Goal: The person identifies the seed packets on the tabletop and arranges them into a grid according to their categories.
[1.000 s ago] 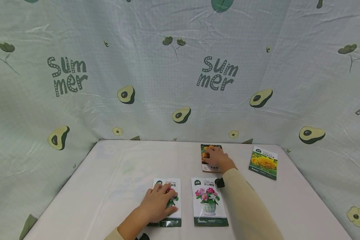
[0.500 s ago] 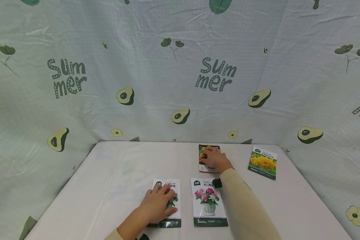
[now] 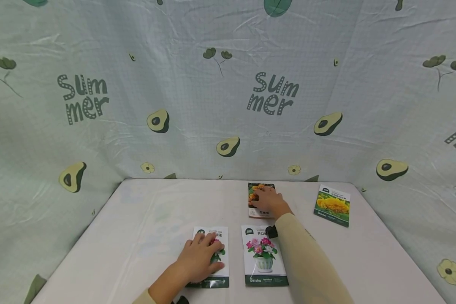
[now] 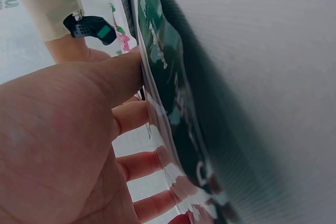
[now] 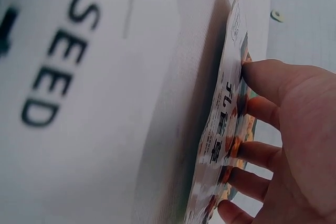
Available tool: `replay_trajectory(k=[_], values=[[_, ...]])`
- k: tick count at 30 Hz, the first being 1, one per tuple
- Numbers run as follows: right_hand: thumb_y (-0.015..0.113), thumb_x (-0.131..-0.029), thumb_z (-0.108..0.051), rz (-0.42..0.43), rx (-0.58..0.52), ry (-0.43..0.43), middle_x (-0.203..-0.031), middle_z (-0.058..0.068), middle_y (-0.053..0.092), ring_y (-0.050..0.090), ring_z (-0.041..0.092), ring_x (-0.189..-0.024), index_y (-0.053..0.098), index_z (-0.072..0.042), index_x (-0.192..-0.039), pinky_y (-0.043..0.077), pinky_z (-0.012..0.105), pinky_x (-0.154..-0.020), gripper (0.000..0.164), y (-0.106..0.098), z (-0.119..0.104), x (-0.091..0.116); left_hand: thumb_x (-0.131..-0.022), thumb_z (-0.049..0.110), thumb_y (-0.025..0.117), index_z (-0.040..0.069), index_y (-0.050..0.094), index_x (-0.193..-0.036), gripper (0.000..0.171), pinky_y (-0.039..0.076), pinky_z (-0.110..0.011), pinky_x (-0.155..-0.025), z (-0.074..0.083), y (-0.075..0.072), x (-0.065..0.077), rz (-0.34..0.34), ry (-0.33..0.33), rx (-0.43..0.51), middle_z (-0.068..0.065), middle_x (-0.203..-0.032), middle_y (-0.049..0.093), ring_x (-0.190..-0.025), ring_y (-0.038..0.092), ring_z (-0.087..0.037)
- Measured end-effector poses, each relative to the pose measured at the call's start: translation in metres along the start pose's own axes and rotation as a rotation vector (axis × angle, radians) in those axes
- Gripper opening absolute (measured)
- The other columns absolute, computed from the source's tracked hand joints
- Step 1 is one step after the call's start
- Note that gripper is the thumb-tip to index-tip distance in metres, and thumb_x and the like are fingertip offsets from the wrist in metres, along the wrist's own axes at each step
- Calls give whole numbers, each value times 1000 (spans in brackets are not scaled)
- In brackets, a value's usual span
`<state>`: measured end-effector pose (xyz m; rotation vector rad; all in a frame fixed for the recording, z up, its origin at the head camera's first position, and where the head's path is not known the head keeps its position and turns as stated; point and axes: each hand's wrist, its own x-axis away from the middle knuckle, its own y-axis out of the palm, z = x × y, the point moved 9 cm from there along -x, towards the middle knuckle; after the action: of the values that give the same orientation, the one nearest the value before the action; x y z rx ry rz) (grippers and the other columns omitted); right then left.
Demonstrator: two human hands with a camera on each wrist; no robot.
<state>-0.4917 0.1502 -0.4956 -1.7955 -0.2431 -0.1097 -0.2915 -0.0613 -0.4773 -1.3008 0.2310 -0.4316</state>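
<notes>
My left hand [image 3: 197,259] rests with spread fingers on a white seed packet [image 3: 223,235] with a dark green lower band. In the left wrist view its fingertips press on the packet's face and the green edge [image 4: 170,85] curls up a little. Farther back, my right hand [image 3: 269,200] lies over a seed packet with orange flowers [image 3: 254,212], covering much of its right side. The right wrist view shows thumb and fingertips touching that packet's printed front [image 5: 220,129]. A second white packet, with pink flowers in a pot [image 3: 265,264], lies between the hands, partly under the right wrist's black strap.
A packet with yellow flowers [image 3: 332,205] lies slightly turned at the back right of the white table [image 3: 156,219]. A pale curtain [image 3: 190,84] with avocado prints stands behind the table and along its sides.
My right hand has slid the orange-flower packet a short way left along the back of the table. The left hand and the other packets have stayed in place.
</notes>
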Motion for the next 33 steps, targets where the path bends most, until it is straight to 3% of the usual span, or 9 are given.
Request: replay_trajectory(k=[33], values=[[55, -104, -46, 11, 19, -21, -167, 13, 31, 23, 40, -155, 45, -22, -156, 22, 66, -121, 59, 0, -25, 9, -93, 54, 68, 25, 64, -133, 49, 41, -63, -100, -1, 2, 0, 2, -1, -3, -10, -154, 49, -136, 43, -41]])
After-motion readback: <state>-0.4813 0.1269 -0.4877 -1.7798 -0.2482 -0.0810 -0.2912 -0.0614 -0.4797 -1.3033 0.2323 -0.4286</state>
